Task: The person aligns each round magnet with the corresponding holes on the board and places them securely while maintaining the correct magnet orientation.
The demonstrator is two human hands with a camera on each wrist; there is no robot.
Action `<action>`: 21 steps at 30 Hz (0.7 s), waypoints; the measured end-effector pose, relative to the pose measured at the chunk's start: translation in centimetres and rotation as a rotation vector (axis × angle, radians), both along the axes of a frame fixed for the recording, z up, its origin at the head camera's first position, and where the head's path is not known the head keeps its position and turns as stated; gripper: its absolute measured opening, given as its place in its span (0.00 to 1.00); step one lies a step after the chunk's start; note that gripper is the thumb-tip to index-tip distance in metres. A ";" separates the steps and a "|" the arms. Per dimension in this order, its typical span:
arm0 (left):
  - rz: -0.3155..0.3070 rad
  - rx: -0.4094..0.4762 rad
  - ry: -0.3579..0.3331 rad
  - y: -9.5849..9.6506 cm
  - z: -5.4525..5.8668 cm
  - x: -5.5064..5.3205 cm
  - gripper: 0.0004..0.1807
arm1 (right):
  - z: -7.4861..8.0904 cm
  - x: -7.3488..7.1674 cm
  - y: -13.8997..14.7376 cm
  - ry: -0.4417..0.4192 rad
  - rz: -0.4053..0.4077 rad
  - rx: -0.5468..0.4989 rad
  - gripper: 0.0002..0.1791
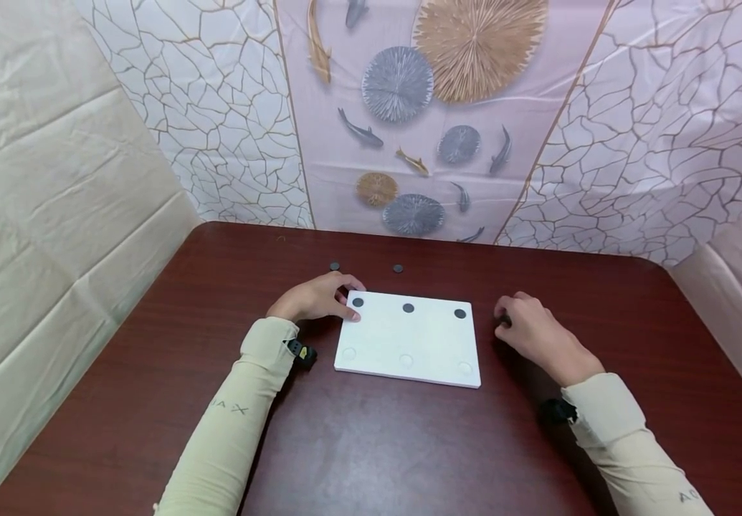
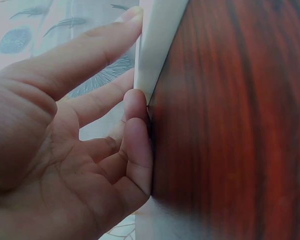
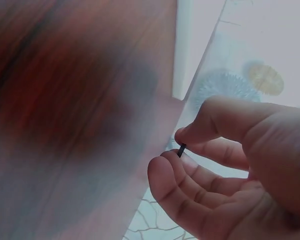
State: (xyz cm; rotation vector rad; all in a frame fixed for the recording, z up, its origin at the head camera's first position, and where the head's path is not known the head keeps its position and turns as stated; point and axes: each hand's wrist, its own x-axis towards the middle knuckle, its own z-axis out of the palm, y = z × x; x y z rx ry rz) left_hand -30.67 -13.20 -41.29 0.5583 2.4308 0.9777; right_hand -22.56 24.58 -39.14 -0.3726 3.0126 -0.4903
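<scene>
Right hand (image 1: 532, 330) grip: thumb and fingers clamped on one small dark disc (image 3: 182, 150), to the right of the white board (image 1: 409, 333) and apart from it. Left hand (image 1: 315, 297) grip: clamped on the white board near its far left corner, thumb on the top face, fingers at the side edge.

White board, count one, rests on the counter (image 1: 371, 448). Along its far edge, three set discs (image 1: 408, 308) in a row: left, middle, right. Along its near edge, three pale circles (image 1: 406, 360), one opposite each set disc; depth cannot be told.

Beyond the white board's far edge, two loose discs (image 1: 398, 269) on the counter: one past the far left corner, one just left of the middle. Visible dark discs, total: six.

Wrist devices (image 1: 558, 411): two, black, one to each side of the white board. Patterned cloth (image 1: 399, 86) hangs beyond it.
</scene>
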 end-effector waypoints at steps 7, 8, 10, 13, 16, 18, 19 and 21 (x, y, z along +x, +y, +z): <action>0.016 0.003 -0.011 0.1 0.0 0.0 0.30 | 0.7 0.5 -0.8 0.046 0.019 -0.011 0.11; 0.015 0.004 -0.011 0.1 0.0 -0.1 0.30 | 0.8 0.5 -0.9 0.055 0.021 -0.014 0.11; 0.014 0.002 -0.009 0.1 0.0 -0.1 0.30 | 1.0 0.6 -1.2 0.059 0.022 -0.019 0.12; 0.016 -0.004 -0.007 0.1 0.0 -0.1 0.31 | 1.3 0.8 -1.6 0.067 0.027 -0.020 0.11; 0.018 -0.004 -0.009 0.0 -0.1 -0.1 0.31 | 1.5 1.0 -2.2 0.081 0.027 -0.011 0.11; 0.019 -0.001 -0.010 0.0 -0.1 -0.1 0.31 | 1.7 1.2 -2.5 0.100 0.035 -0.010 0.11; 0.018 0.000 -0.009 0.0 -0.1 -0.1 0.31 | 1.8 1.2 -2.7 0.108 0.038 -0.007 0.10; 0.016 0.001 -0.008 0.1 -0.2 -0.1 0.31 | 2.0 1.4 -3.0 0.123 0.049 -0.007 0.10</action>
